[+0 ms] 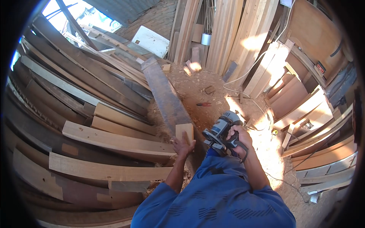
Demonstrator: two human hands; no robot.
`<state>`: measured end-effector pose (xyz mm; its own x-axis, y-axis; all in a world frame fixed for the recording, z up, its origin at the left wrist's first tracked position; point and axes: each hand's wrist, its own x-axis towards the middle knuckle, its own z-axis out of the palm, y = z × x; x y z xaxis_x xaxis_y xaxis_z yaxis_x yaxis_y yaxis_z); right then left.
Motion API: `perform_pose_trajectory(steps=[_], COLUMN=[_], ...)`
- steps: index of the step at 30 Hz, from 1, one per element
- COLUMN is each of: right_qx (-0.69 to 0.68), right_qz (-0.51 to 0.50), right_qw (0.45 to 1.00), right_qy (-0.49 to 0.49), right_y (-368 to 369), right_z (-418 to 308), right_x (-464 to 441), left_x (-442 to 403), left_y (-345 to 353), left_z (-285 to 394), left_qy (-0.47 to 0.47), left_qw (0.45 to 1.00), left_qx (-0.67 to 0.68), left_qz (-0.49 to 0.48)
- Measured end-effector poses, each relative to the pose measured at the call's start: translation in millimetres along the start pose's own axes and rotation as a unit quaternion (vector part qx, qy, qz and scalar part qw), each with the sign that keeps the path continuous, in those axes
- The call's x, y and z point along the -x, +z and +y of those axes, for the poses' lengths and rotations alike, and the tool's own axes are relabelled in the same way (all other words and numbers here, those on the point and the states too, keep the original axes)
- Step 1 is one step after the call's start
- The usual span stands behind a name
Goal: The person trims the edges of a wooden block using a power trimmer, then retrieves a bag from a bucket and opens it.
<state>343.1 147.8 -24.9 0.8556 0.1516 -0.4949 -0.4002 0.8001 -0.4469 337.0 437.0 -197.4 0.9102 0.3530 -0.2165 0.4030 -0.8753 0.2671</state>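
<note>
A short pale wood block [184, 130] lies on a long dark plank [166, 99]. My left hand [184, 147] grips the near end of this block, thumb to one side and fingers over its top. In my right hand [241, 138] is a corded power tool [222, 124], with my fingers wrapped round its black handle. The tool has a grey motor housing and a metal base, and it is held to the right of the block, apart from it. Its exact kind is hard to make out from here.
Boards [118, 140] are stacked along the left. Tall planks [228, 38] lean at the back, and more timber [315, 110] stands at right. Sawdust covers the floor [213, 81], where red-handled pliers [204, 104] lie. A pale cord [262, 110] trails across the right side.
</note>
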Motion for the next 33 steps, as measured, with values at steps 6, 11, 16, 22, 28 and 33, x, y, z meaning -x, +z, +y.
perform_pose_trajectory(steps=[6, 11, 16, 22, 28, 33], right_qx=[-0.004, -0.013, -0.013, -0.004, 0.000, 0.005], right_qz=[-0.007, -0.010, -0.007, -0.005, -0.015, -0.014], right_qw=[1.000, 1.000, 1.000, 1.000, 1.000, 1.000], right_qy=[-0.001, 0.003, 0.008, 0.004, 0.002, -0.006], right_y=[3, 6, 4, 5, 6, 4], right_z=[1, 1, 1, 1, 1, 2], right_x=[1, 4, 3, 3, 6, 4], left_x=[2, 3, 3, 2, 3, 3], left_y=[4, 3, 5, 8, 14, 9], left_z=[-4, -4, -5, -5, -7, -4], left_qy=[0.008, 0.013, 0.018, 0.015, 0.032, 0.020], left_qw=[1.000, 0.999, 0.999, 0.999, 0.997, 0.999], left_qx=[0.026, 0.040, 0.041, 0.036, 0.016, 0.013], left_qz=[0.009, 0.012, 0.020, 0.017, 0.065, 0.045])
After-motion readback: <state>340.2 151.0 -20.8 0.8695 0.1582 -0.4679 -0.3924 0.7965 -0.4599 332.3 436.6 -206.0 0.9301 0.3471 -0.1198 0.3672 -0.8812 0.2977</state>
